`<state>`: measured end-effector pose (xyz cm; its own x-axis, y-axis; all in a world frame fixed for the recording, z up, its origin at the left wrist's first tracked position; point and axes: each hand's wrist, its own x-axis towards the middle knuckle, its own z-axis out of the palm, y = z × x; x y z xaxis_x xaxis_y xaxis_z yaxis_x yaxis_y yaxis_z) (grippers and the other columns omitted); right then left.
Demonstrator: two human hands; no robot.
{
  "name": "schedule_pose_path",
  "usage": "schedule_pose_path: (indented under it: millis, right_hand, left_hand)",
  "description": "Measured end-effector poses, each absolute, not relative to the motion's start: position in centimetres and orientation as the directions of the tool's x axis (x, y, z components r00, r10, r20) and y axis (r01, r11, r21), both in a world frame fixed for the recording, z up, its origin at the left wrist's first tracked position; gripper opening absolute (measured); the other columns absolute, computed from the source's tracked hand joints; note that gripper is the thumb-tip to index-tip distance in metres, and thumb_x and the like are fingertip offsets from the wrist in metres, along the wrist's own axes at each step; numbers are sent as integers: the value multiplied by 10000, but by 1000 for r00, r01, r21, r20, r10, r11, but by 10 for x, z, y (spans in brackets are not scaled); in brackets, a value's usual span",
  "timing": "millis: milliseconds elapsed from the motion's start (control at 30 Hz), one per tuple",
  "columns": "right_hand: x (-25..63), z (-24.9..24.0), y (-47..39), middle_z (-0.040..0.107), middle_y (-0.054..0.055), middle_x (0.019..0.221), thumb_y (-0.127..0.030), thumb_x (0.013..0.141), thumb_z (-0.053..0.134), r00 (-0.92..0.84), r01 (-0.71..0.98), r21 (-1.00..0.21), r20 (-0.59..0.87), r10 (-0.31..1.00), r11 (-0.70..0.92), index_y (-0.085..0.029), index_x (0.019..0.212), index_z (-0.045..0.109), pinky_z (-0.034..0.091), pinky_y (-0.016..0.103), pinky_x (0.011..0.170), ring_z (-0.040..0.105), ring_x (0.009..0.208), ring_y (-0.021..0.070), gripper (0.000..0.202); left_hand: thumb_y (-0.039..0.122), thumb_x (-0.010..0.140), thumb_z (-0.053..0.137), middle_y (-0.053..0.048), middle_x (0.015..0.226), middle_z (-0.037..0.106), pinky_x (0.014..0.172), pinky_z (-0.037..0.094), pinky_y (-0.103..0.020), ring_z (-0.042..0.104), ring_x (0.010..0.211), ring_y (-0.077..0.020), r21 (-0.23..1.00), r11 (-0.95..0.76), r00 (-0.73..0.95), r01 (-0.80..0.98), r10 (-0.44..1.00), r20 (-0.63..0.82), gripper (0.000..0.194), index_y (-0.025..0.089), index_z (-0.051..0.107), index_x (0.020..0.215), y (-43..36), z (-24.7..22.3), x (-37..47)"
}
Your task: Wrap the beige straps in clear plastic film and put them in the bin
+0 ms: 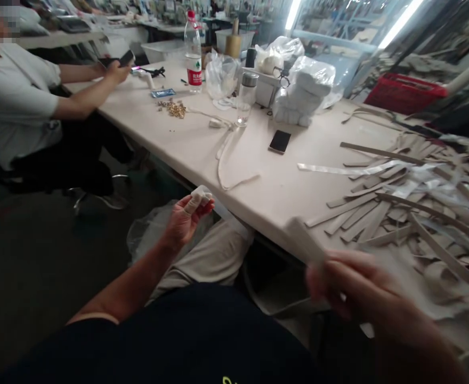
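Observation:
My left hand [188,217] is closed in a pinch above my lap, with pale wrapping on its thumb and fingers. From its fingertips a translucent whitish strip [228,216] seems to trail to the right, over my knee and by the table edge. On the right, my right hand [350,282] is blurred by motion. Its fingers are closed on a flat beige strap [306,240], whose free end points up and left over the table's front edge. Beside that hand lies a large heap of beige straps [370,213], mixed with shiny white strips.
On the table [166,138] are a phone [280,142], a glass tumbler [245,101], a red-capped bottle [193,58], small brass-coloured pieces [176,109], a loose strap [220,165] and plastic bags [304,90]. A seated person [22,101] at left holds a phone. A red basket [404,95] stands behind.

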<state>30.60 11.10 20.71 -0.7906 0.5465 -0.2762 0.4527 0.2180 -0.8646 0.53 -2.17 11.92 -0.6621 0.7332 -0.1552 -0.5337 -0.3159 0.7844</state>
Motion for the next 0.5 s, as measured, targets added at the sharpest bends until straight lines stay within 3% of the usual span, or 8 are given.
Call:
schedule_pose_path:
  millis: [67,133,233,367,500]
  right_hand:
    - [285,184,93,561,60,564,-701,913,510,-861,415,-888,-312,402,198,-296,645,674,371,316,427,517,444,171,513]
    - [263,159,78,541,32,560,-632,929,493,-888,377,-905,-294,353,195,-266,651,646,352,301,456,488,454,158,485]
    - [245,132,63,507,6,555,-548,945,471,-877,360,-903,-242,415,233,-241,647,610,335,283,481,464,478,148,450]
    - [245,120,57,468,-8,542,-497,947,453,-849,378,-877,-200,490,297,-233,626,570,314,279,500,429,488,142,432]
    - [249,114,54,465,-6,538,-488,957,428,-801,394,-870,-168,575,295,-232,618,556,311,278,503,436,492,145,443]
  left_hand:
    - [333,863,816,-42,843,767,779,575,-259,721,768,-146,764,-246,-611,-597,757,-233,225,125,731,881,-23,118,12]
    - [302,932,733,-51,840,769,730,566,-238,719,741,-136,707,-157,-535,-689,768,-352,185,120,739,898,-26,112,20]
    - [272,982,651,-60,856,774,726,557,-226,717,750,-132,643,-86,-459,-761,772,-440,193,124,747,902,-33,99,33]
    - [297,952,704,-65,892,778,742,558,-235,717,802,-148,621,-27,-391,-783,799,-458,174,132,752,923,-39,87,46]
    - [277,977,667,-37,826,764,708,566,-241,711,733,-139,557,9,-345,-831,776,-528,168,138,751,933,-38,85,53]
